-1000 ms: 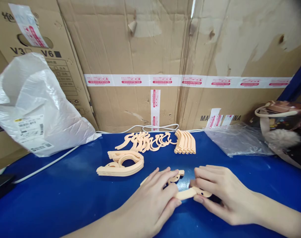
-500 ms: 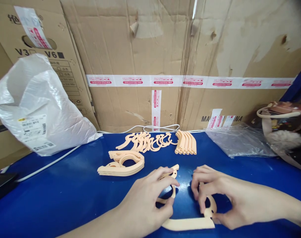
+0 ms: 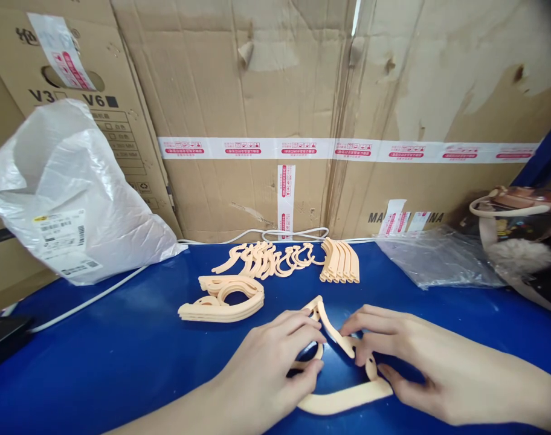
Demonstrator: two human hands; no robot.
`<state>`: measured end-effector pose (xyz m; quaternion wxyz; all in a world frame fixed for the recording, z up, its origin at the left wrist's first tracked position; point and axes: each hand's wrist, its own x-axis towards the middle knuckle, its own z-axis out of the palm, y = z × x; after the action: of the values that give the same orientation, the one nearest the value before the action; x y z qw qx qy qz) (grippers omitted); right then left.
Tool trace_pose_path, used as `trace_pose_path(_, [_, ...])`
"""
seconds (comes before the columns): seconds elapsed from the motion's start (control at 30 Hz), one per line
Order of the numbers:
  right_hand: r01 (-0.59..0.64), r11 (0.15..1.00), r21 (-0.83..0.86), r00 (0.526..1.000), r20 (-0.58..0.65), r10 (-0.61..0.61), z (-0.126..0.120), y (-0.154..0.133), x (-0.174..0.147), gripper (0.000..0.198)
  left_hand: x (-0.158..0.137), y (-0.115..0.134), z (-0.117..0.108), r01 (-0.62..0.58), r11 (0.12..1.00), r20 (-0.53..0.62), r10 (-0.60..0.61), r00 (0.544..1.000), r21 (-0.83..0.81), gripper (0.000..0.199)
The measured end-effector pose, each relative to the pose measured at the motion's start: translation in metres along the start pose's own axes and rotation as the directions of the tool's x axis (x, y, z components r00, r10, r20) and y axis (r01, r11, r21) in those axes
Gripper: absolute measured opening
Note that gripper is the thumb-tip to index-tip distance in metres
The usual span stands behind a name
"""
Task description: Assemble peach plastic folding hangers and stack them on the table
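Observation:
A beige plastic folding hanger (image 3: 343, 399) lies partly opened out at the table's front, its lower arm reaching right. My left hand (image 3: 275, 362) is closed round its middle, thumb and fingers hiding part of the ring-shaped centre. From the top end a slim beige arm (image 3: 333, 331) slants down to the right. My right hand (image 3: 406, 356) pinches at the hanger's right side, fingertips at the slanting arm's lower end and thumb beside a small holed piece (image 3: 370, 367). Whether the slanting arm and the holed piece are joined is hidden by the fingers.
Behind my left hand lies a stack of folded hangers (image 3: 230, 311). Farther back are loose hooked pieces (image 3: 275, 260) and a row of curved arms (image 3: 340, 261). A white plastic bag (image 3: 76, 193), clear plastic film (image 3: 438, 257), a white cable (image 3: 89, 300) and cardboard (image 3: 257, 199) surround them.
My right hand has flattened and shifted slightly, with its fingers now at the slanting arm. That arm has come into view between my hands, and the lower arm's right end has risen.

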<state>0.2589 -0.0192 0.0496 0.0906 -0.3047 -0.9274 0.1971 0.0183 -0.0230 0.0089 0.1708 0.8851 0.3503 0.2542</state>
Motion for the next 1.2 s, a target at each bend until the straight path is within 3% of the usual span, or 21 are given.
trace_pose_path(0.13, [0.006, 0.997, -0.083, 0.999, -0.033, -0.009, 0.009, -0.001, 0.0, 0.005, 0.0, 0.001, 0.0, 0.043, 0.999, -0.008, -0.043, 0.999, -0.002, 0.039])
trace_pose_path(0.23, [-0.008, 0.982, -0.189, 0.999, -0.052, -0.002, 0.015, 0.001, -0.002, 0.028, -0.001, 0.0, 0.002, 0.048, 0.999, -0.026, -0.048, 0.999, 0.02, 0.042])
trace_pose_path(0.33, [0.01, 0.956, -0.293, 0.997, -0.068, -0.032, 0.017, -0.001, -0.002, 0.037, -0.002, -0.001, 0.005, 0.103, 0.992, -0.102, -0.096, 0.99, 0.075, 0.039])
trace_pose_path(0.5, [0.116, 0.938, -0.327, 0.985, -0.084, -0.151, 0.019, -0.011, -0.005, 0.025, -0.003, 0.001, 0.007, 0.115, 0.987, -0.144, -0.099, 0.985, 0.11, 0.034])
trace_pose_path(0.63, [0.203, 0.94, -0.273, 0.972, -0.059, -0.227, 0.024, -0.017, -0.005, 0.016, -0.004, 0.002, 0.005, 0.088, 0.99, -0.127, -0.075, 0.989, 0.106, 0.032])
trace_pose_path(0.87, [0.253, 0.935, -0.248, 0.962, -0.033, -0.269, 0.024, -0.022, -0.002, 0.03, -0.003, 0.003, 0.004, 0.068, 0.996, -0.083, -0.063, 0.995, 0.053, 0.039])
trace_pose_path(1.07, [0.235, 0.927, -0.294, 0.962, -0.064, -0.264, 0.021, -0.015, 0.003, 0.036, -0.003, 0.001, 0.002, 0.01, 1.0, -0.041, -0.01, 0.999, -0.003, 0.03])
trace_pose_path(1.2, [0.237, 0.902, -0.362, 0.933, -0.176, -0.315, 0.03, 0.001, 0.005, 0.028, -0.003, -0.004, 0.001, -0.068, 0.996, 0.012, 0.069, 0.998, -0.05, 0.043])
